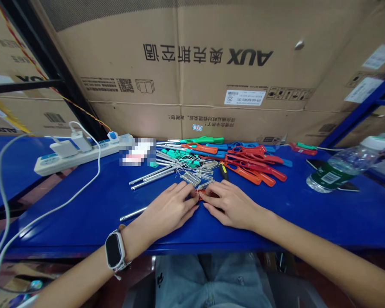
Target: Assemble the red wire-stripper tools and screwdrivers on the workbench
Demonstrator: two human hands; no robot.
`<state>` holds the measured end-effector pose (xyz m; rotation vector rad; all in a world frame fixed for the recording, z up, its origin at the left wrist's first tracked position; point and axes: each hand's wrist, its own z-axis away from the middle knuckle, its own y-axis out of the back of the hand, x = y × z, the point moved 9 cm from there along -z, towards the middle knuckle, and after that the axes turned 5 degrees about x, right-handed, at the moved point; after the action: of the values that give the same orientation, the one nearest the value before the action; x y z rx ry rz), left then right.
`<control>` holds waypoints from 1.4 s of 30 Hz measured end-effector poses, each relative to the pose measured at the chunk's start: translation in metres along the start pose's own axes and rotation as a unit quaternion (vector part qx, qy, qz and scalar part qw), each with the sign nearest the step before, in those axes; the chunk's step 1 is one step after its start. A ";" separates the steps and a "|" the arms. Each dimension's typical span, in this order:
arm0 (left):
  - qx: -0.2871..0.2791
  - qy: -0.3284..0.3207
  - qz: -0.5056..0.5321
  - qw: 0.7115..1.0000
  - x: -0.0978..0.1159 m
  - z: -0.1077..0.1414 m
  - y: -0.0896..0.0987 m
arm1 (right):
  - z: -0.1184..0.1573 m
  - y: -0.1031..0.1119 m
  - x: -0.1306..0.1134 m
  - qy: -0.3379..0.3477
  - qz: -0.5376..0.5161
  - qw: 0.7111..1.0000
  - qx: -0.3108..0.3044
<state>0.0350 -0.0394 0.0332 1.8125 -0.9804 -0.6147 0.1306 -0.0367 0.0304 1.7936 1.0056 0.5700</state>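
Note:
My left hand [176, 206] and my right hand [231, 202] meet at the middle of the blue table, fingertips pinched together on a red plastic lighter handle [200, 195]. Most of that handle is hidden by my fingers. Just beyond my fingertips lie clear lighter fuel tanks [191, 178] with thin wires. A metal tube [133, 214] pokes out from beneath my left forearm and hand. Farther left, several more metal tubes [152, 176] lie in a bundle. A black-and-yellow screwdriver [223, 171] rests past my right hand.
Red and orange lighter handles [253, 164] pile up at the back right, with a green one [205, 140] behind. Small teal parts [176, 154] lie nearby. A power strip [83, 154] with white cables is left, a water bottle [343, 164] right. A large cardboard box [199, 81] stands behind.

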 end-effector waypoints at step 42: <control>0.010 -0.006 0.022 1.000 0.002 0.009 -0.005 | 0.007 0.013 0.036 -0.162 -0.115 0.976 0.095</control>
<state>0.0310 -0.0446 0.0247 1.8022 -1.0352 -0.5897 0.1606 -0.0129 0.0373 1.8282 1.0449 0.0351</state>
